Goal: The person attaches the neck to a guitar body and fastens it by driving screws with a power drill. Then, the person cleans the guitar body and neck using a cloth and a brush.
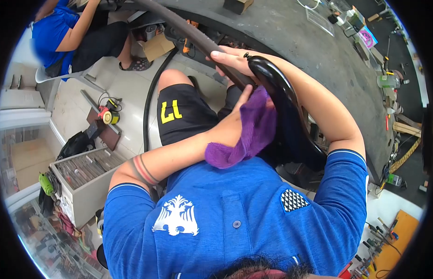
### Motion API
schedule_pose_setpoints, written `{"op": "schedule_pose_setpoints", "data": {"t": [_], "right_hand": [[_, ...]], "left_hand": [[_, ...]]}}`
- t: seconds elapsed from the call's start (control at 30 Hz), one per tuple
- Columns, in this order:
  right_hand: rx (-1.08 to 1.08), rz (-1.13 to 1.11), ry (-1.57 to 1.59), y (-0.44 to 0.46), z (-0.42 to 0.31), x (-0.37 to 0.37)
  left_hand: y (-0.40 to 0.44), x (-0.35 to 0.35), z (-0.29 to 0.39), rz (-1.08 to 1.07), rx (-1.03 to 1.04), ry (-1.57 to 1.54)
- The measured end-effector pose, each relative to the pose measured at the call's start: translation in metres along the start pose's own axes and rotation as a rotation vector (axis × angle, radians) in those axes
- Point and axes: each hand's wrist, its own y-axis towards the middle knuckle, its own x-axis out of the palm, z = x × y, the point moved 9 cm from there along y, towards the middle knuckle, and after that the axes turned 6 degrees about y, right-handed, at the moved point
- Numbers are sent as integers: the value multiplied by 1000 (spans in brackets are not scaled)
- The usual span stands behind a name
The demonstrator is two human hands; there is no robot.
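The item under work is a curved glossy black body, apparently that of a guitar, located in front of the person's torso and over the lap, beside the near edge of the workbench; what supports it underneath is hidden. A long dark brown neck extends from it toward the upper left, past the workbench's left edge. A purple cloth lies against the inner side of the body, its loose end hanging toward the shirt. The step in hand is judged to be wiping or polishing; a further stroke would call for the cloth bunched between fingers and gloss, with the instrument steadied from the opposite side. The left hand grips the cloth, one finger extended toward the neck, the others largely covered; its elbow is bent and the forearm crosses before the torso. The right hand reaches around the body's outer side, fingers laid at the neck; whether they close around it cannot be determined. The right elbow is bent outward, the forearm running along the workbench's near edge. Farther out, a wooden block sits on the workbench's far part, and a co-worker in blue is seated at upper left.
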Motion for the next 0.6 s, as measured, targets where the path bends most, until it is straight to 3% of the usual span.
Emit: {"op": "schedule_pose_setpoints", "data": {"t": [0.07, 0.13, 0.2, 0.23, 0.33, 0.37, 0.43, 0.5, 0.6], "right_hand": [[95, -64, 83, -2, 4, 3], [27, -129, 164, 5, 6, 8], [34, -149, 198, 10, 11, 10], [71, -170, 199, 5, 6, 10], [120, -215, 294, 6, 10, 10], [101, -220, 291, 7, 11, 8], [83, -148, 267, 17, 18, 2], [78, -83, 281, 29, 29, 5], [-147, -2, 273, 33, 25, 6]], "left_hand": [[1, 23, -4, 8, 35, -117], [-38, 70, -29, -88, -90, -484], [-39, 70, -17, -172, -159, -248], [-15, 39, 12, -193, -150, 176], [23, -6, 36, 130, -65, -126], [25, -10, 27, 107, -150, -346], [30, 3, 6, 168, -259, -1072], [37, 39, -37, 361, -301, -2091], [33, -4, -101, 1078, -497, -1302]]}}
